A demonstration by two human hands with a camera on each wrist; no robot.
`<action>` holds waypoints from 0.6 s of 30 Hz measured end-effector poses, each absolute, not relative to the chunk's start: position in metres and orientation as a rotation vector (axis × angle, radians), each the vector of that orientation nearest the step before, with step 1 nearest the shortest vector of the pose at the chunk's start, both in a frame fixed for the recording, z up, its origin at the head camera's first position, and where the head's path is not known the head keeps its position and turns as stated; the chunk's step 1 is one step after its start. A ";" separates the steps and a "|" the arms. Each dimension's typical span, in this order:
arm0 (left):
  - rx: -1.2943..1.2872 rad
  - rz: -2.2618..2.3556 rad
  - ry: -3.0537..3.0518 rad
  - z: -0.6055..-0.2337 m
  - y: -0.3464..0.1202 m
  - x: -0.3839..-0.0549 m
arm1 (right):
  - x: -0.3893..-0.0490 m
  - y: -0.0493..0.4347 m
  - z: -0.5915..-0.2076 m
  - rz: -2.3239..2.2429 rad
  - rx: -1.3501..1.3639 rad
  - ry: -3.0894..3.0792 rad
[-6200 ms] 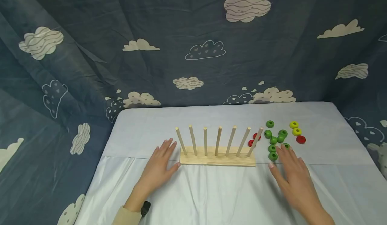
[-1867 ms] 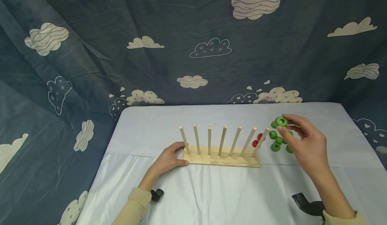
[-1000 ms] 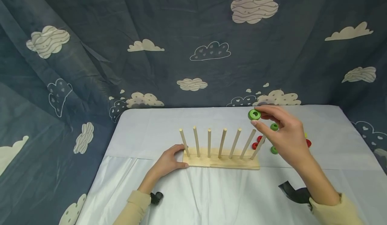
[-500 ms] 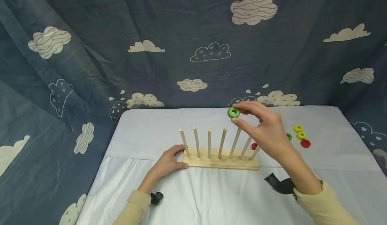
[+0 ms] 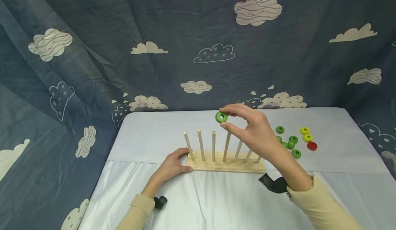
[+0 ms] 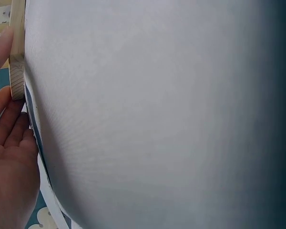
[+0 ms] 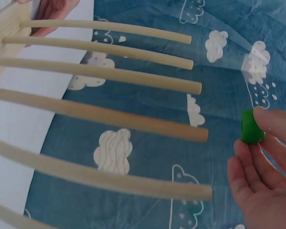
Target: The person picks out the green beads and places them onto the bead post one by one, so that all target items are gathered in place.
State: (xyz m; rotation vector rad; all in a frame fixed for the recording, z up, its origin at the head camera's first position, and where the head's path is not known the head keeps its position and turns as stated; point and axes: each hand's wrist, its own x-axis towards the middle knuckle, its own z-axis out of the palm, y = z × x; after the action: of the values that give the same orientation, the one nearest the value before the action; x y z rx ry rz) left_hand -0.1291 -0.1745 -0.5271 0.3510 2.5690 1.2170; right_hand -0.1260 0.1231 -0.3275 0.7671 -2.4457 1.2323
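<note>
A green bead (image 5: 218,119) with a hole through it is pinched between the thumb and fingers of my right hand (image 5: 255,130). It hovers above the middle pegs, apart from their tips; in the right wrist view the green bead (image 7: 250,128) is likewise off the peg ends. Below stands a pale wooden peg rack (image 5: 210,166) with a row of bare upright pegs, those to the right partly hidden by my right hand. My left hand (image 5: 171,166) grips the rack's left end, thumb in front and fingers behind. In the left wrist view, the wooden base (image 6: 17,71) sits between thumb and fingers.
Right of the rack, several green beads (image 5: 296,153) lie loosely grouped on the white cloth (image 5: 235,202). Beyond them are two yellow beads (image 5: 307,138) and a red piece (image 5: 312,146). A dark cloud-patterned curtain (image 5: 173,75) hangs behind the table.
My left hand went from lying beside the rack to gripping its end. My right hand picked up a green bead from the group and carried it left over the pegs.
</note>
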 end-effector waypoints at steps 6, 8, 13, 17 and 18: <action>0.345 1.211 2.566 -0.526 -0.175 -0.129 | -0.128 0.111 -0.326 1.279 0.837 -2.453; 0.347 1.204 2.569 -0.526 -0.174 -0.129 | -0.129 0.106 -0.325 1.287 0.868 -2.449; 0.353 1.187 2.580 -0.527 -0.174 -0.131 | -0.132 0.096 -0.325 1.284 0.945 -2.451; 0.358 1.198 2.577 -0.529 -0.174 -0.131 | -0.136 0.088 -0.327 1.292 0.996 -2.453; 0.358 1.201 2.576 -0.529 -0.174 -0.131 | -0.137 0.086 -0.327 1.293 1.005 -2.457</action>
State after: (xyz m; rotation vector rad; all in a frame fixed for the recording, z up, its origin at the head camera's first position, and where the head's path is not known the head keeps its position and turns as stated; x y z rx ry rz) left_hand -0.1310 -0.1743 -0.5288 0.3579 2.5761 1.2008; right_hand -0.1371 0.0856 -0.3272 1.0052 -2.4569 1.2934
